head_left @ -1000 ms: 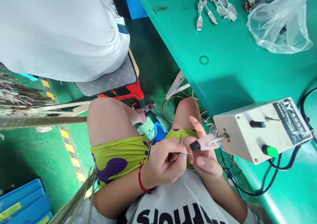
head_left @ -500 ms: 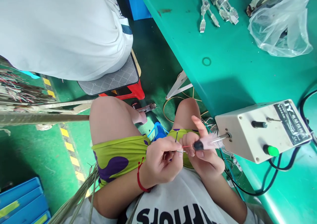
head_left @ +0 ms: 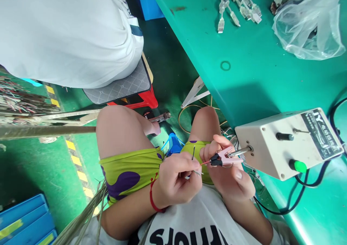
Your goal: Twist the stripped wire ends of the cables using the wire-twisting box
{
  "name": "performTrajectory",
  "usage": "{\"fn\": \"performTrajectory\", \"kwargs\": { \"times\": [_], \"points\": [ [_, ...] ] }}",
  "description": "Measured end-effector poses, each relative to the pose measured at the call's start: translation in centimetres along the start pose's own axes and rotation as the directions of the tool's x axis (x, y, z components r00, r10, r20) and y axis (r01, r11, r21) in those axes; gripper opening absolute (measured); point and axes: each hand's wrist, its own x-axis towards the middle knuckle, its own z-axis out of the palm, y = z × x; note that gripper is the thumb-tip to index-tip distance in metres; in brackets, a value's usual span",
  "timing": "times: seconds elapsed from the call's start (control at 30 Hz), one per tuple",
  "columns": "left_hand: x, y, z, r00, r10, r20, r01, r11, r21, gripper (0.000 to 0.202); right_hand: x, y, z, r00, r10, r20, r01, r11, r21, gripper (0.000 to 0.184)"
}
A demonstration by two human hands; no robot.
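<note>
My left hand (head_left: 180, 178), a red cord around its wrist, is closed in a pinch on the end of a cable with thin wires (head_left: 193, 153). One dark wire sticks up from the pinch, and whitish strands poke out below. A red wire (head_left: 205, 163) runs across to the black-tipped jaws of a pink clip (head_left: 223, 158). That clip sits on a metal shaft (head_left: 240, 151) coming out of a beige box machine (head_left: 282, 144). Right beside the clip, my right hand (head_left: 225, 169) has its thumb apart from its fingers, which are partly hidden behind the clip.
Clear-plugged USB cables (head_left: 238, 6) and a plastic bag (head_left: 309, 28) lie on the green table (head_left: 252, 57). A person in white (head_left: 70, 35) sits on a red stool (head_left: 146, 97) at the left. Blue crates (head_left: 27, 219) stand at lower left, beside a bundle of cables (head_left: 84, 216).
The pink clip, blurred before, now shows sharply with its handles spread. My right thumb has moved away from the jaws toward the box, and the raised finger has lowered. My left hand stays put.
</note>
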Motion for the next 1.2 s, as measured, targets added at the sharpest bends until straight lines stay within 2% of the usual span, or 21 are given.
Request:
{"fn": "performTrajectory", "kwargs": {
  "times": [0.17, 0.3, 0.37, 0.47, 0.6, 1.07, 1.2],
  "points": [
    [0.0, 0.1, 0.1, 1.0, 0.001, 0.004, -0.001, 1.0, 0.018, 0.043, 0.3, -0.8, 0.2, 0.997, 0.08, 0.006, -0.08, 0.996, 0.04, 0.057],
    [0.0, 0.0, 0.3, 1.0, 0.015, -0.001, -0.015, 1.0, 0.003, 0.042, 0.2, -0.5, 0.2, 0.994, 0.107, -0.016, -0.106, 0.993, 0.058, 0.063],
    [0.1, -0.1, 0.3, 1.0, 0.026, 0.003, -0.026, 1.0, -0.005, 0.042, 0.1, 0.0, 0.3, 0.997, 0.071, -0.026, -0.07, 0.996, 0.051, 0.061],
    [0.1, -0.2, 0.3, 0.999, 0.029, 0.014, -0.028, 1.0, -0.006, 0.043, 0.1, 0.5, 0.6, 0.999, 0.012, -0.045, -0.01, 0.998, 0.064, 0.047],
    [0.0, -0.4, 0.1, 1.0, 0.017, 0.02, -0.017, 1.0, 0.013, 0.042, 0.2, 0.5, 1.0, 0.996, 0.008, -0.093, -0.002, 0.998, 0.064, 0.037],
    [0.1, -0.6, 0.6, 0.999, -0.013, 0.051, 0.011, 0.999, 0.039, 0.034, 0.4, 1.1, 0.9, 0.996, -0.075, -0.057, 0.078, 0.995, 0.062, 0.039],
    [0.3, -0.5, 0.6, 0.997, -0.025, 0.069, 0.023, 0.999, 0.024, 0.036, 0.4, 1.2, 0.7, 0.997, -0.063, -0.048, 0.066, 0.996, 0.058, 0.042]
  ]
}}
